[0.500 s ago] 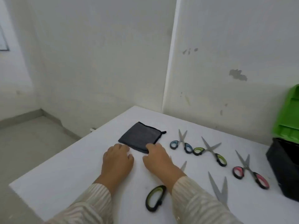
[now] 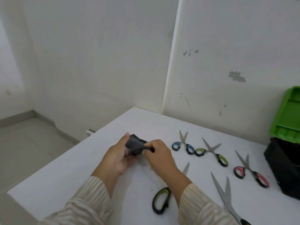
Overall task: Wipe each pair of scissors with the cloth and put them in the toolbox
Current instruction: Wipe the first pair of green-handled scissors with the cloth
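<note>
While both grip it, cloth point(image 2: 134, 144) sits between left hand point(image 2: 117, 157) and right hand point(image 2: 158, 155).

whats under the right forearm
Large green-handled scissors lie on the table beneath the sleeve of the right hand, which holds the cloth. One handle loop and a blade tip show; the pivot and the rest are covered.

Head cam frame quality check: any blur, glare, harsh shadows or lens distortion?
Head view: light is soft and even, with no glare and only faint shadows on the table; the cloth and the left hand and right hand gripping it are blurred, while the blue scissors look fairly sharp; the wide-angle lens bends the wall corner; the toolbox is cut off at the right edge.
</note>
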